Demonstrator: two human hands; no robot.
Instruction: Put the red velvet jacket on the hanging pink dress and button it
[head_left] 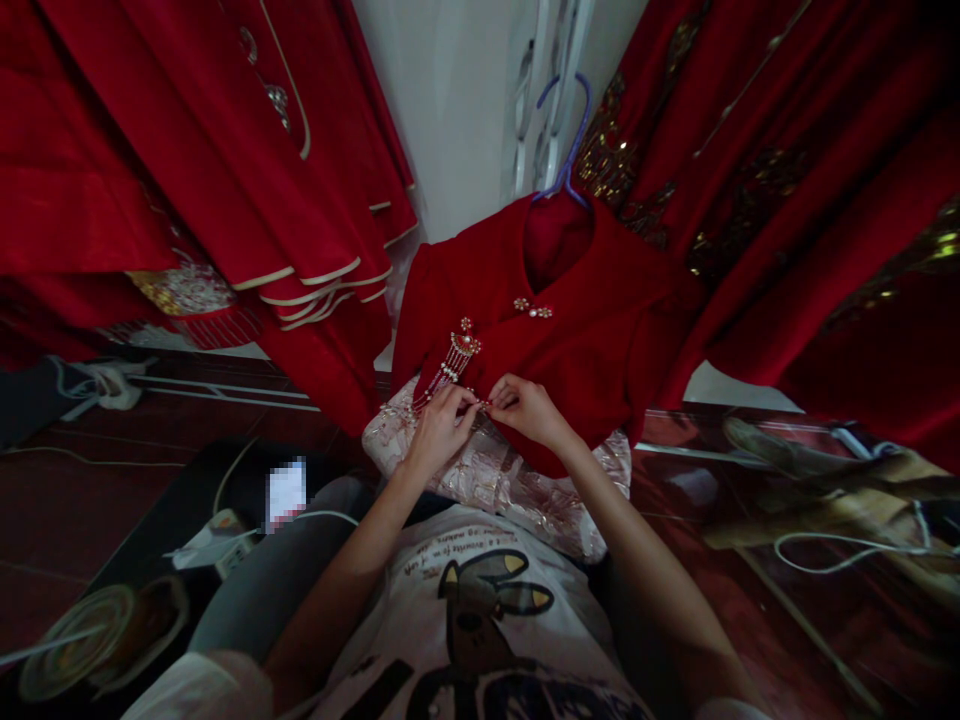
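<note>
A red garment on a purple hanger lies spread before me, its lower part over a pale pink patterned cloth on my lap. Beaded clasps sit below its neckline, and a tasselled brooch decorates the left side of its front. My left hand and my right hand meet at the garment's front edge. Both have their fingers pinched on a small beaded clasp between them. The fingertips partly cover the clasp, so its exact shape is hidden.
Red garments hang at the left and right, around a white cabinet. On a black surface at lower left are a lidded plastic cup and a white power strip. A pale cable loops at right.
</note>
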